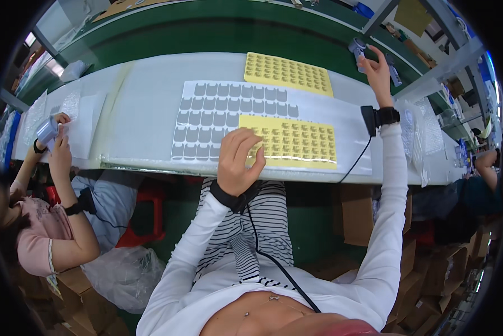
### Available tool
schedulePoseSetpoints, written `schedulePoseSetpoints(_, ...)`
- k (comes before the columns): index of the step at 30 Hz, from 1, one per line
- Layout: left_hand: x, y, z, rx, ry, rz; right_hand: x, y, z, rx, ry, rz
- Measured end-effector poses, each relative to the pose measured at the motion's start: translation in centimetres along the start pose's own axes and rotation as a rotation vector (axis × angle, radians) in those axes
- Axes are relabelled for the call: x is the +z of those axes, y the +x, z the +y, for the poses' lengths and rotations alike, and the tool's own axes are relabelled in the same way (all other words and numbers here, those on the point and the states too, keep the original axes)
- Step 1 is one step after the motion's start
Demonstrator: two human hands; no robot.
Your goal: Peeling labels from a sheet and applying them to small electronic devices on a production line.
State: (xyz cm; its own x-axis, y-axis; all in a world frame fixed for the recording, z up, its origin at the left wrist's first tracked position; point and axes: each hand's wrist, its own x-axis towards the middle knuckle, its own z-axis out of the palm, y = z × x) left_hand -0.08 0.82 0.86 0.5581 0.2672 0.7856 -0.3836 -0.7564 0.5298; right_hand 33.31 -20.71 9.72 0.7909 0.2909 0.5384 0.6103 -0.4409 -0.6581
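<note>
My right hand (376,70) reaches to the far right of the table, its fingers closed round a pale lilac-grey plastic part (360,58) with a round end. My left hand (239,159) is over the near edge of the table, fingers loosely bent and thumb apart, with nothing visible in it. It covers the left edge of a yellow sticker sheet (302,140) with rows of small dark prints. Under that sheet lies a white sheet of grey shield-shaped stickers (206,103). A second yellow sheet (288,73) lies farther back.
Another lilac-grey part (395,77) lies right of my right hand. A metal post (425,84) and bubble wrap (428,126) stand at the right. At the left, a co-worker (55,224) holds a similar part (48,131). Cables run from my wristbands; cardboard boxes (359,218) sit below the table.
</note>
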Motion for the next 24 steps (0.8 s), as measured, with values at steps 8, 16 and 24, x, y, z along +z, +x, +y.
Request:
schedulePoseSetpoints(8, -0.4, -0.3, 0.0, 0.010, -0.072, 0.027, 1.5, 7.5, 14.6, 0.231, -0.549, -0.017)
schedulePoseSetpoints(16, -3.0, 0.9, 2.4, 0.002, -0.152, 0.050, 0.4, 5.7, 7.8, 0.431, 0.157, 0.003)
schedulePoseSetpoints(24, -2.4, 2.9, 3.8, -0.596, -0.801, -0.089, 2.8, -11.0, -12.7, 0.289, 0.882, -0.456)
